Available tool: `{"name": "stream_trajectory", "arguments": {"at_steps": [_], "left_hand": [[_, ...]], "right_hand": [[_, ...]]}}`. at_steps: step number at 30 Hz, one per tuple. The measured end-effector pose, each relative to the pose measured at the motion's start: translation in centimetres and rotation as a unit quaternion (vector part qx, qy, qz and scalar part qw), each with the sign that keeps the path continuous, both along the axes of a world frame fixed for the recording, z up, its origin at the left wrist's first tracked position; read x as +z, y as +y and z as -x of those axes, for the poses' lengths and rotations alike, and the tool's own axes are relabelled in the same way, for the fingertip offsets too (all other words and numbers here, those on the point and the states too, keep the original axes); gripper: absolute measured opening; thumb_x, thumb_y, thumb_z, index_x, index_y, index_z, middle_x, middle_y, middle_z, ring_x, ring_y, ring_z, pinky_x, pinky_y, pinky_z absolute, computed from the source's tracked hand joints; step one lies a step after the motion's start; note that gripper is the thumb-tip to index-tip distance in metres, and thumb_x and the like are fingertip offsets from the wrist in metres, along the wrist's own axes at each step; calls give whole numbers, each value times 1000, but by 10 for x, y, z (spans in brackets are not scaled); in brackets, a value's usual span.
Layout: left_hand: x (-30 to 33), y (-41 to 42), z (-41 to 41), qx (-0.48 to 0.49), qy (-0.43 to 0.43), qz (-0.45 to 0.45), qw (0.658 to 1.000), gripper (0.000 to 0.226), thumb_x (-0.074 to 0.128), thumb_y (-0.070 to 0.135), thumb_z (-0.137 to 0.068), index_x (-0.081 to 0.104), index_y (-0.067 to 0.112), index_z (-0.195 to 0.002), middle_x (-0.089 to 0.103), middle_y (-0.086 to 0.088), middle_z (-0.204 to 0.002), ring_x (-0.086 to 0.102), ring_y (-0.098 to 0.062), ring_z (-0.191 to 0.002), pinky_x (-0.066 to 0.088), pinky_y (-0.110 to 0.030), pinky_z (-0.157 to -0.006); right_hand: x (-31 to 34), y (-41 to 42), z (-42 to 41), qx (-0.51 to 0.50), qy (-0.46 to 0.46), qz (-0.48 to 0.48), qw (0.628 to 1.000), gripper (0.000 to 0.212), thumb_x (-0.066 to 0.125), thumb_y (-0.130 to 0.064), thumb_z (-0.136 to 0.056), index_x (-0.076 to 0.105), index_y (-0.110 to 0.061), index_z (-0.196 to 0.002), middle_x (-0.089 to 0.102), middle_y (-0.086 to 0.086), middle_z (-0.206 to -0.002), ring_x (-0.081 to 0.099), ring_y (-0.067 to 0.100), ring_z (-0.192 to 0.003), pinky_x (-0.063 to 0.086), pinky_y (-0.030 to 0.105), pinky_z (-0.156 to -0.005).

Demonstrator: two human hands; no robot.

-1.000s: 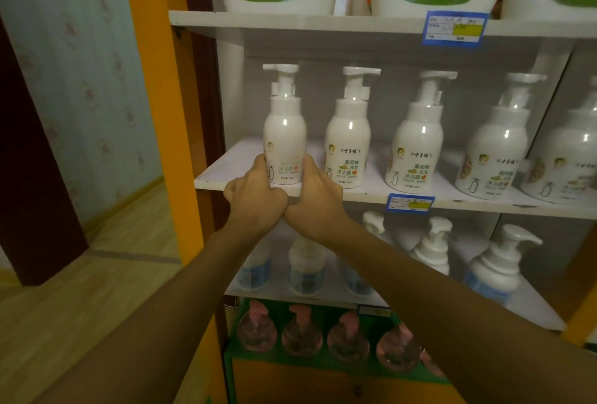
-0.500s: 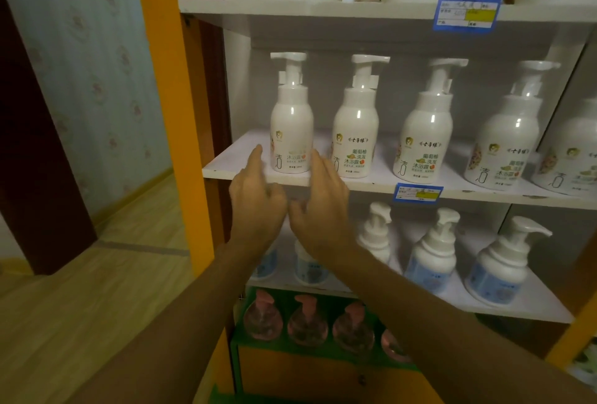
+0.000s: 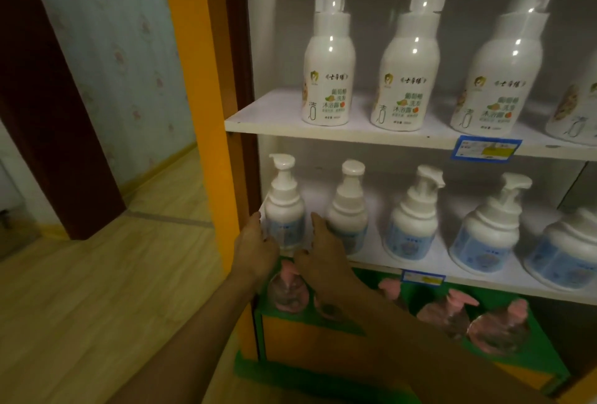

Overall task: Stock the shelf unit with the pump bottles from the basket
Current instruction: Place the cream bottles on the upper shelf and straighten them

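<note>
Hands have dropped a shelf since a second ago: back then we had both wrapped round the leftmost tall bottle on the upper shelf, half a second ago they'd let go and spread, and now they're down at the middle shelf [image 3: 420, 269]. Our left hand [image 3: 255, 252] sits on the left side of the leftmost blue-label pump bottle [image 3: 284, 210], fingers straight up along it, and our right hand [image 3: 319, 252] comes up on its other side, between it and the next blue-label bottle [image 3: 349, 210]. Both look flat and relaxed against the bottle rather than curled round it, so we'd call it cupped, not gripped. The bottle stands upright at the shelf's left end, right by the orange frame post [image 3: 193, 113].

Up top, the tall white pump bottle [image 3: 328, 80] we let go of stands upright on the upper shelf [image 3: 268, 116] in line with its neighbours. Its label carries Chinese writing with a little fruit picture; we can't read it properly. Blue-and-yellow price tags [image 3: 486, 148] hang on the shelf edges, text too small. Writing on the blue labels is blurred. Pink-pump bottles [image 3: 445, 310] sit below in the green tray [image 3: 323, 323].
</note>
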State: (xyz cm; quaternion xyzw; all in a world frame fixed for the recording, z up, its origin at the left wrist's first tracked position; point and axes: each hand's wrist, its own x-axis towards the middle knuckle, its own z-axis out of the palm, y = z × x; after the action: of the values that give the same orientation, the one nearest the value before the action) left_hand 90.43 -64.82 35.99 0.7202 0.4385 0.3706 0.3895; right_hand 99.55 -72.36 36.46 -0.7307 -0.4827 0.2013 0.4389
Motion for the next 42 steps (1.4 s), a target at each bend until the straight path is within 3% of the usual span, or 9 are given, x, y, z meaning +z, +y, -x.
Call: {"name": "stream_trajectory", "arguments": {"at_steps": [5,13,16,18,25,29,37,40,42], "left_hand": [[-15,14,-7,-41,1,-6,999,46,49,-11,-84,50,5,-127,59,-8,-123,55,-21,-108,45,-27,-80],[-33,22,-9,-52,-30,-33,998,53,52,-14,-79,52,9,-126,63,-10,-121,59,-25,-110,54,-39,-88],[-35,17,-15,-72,-41,-28,996,53,52,-14,-82,50,9,-130,60,-9,-127,56,-23,-116,50,-34,-95],[-35,12,-21,-80,-27,-19,996,48,55,-10,-84,50,8,-129,59,-10,-128,55,-24,-118,48,-29,-96],[-30,-3,-37,-102,-27,8,994,42,58,0,-87,49,12,-126,58,-9,-128,53,-25,-120,45,-35,-102],[-28,-5,-38,-114,-22,14,993,43,55,0,-89,47,13,-129,56,-9,-131,51,-25,-123,43,-38,-104],[-30,-8,-42,-109,-30,8,994,45,60,6,-88,45,14,-130,56,-5,-131,51,-20,-122,42,-23,-95],[-30,-9,-45,-97,-26,-9,995,41,60,14,-90,46,16,-128,58,-1,-126,51,-9,-108,41,0,-76],[-31,-8,-46,-92,-25,-17,995,38,57,14,-91,46,16,-128,59,-2,-125,52,-10,-107,38,5,-62]], "right_hand": [[-20,28,-2,-25,21,-12,999,66,62,-3,-84,34,-22,-141,48,2,-141,44,22,-132,41,43,-108],[-37,32,-4,-58,17,-25,998,77,64,-2,-77,31,-26,-142,47,2,-140,45,23,-132,44,44,-105],[-38,24,-10,-63,17,-33,997,75,64,-8,-74,33,-29,-139,49,1,-138,46,24,-130,45,48,-104],[-33,14,-13,-60,22,-34,997,73,65,-9,-75,34,-26,-140,49,3,-138,46,25,-130,44,48,-104],[-23,-6,-27,-49,60,-26,997,73,56,7,-82,28,-16,-146,45,6,-144,43,24,-132,41,38,-107],[-25,-6,-29,-51,65,-26,996,74,54,8,-81,27,-15,-146,44,7,-145,41,25,-134,39,42,-109],[-29,-5,-22,-76,84,-42,993,76,55,8,-83,24,-13,-148,37,7,-150,34,25,-139,34,42,-112],[-29,-2,-20,-94,79,-59,991,70,57,5,-83,30,-12,-145,42,8,-147,38,26,-137,35,43,-112],[-27,1,-20,-97,88,-58,990,69,58,4,-83,30,-12,-144,43,9,-146,39,27,-136,35,44,-112]]}}
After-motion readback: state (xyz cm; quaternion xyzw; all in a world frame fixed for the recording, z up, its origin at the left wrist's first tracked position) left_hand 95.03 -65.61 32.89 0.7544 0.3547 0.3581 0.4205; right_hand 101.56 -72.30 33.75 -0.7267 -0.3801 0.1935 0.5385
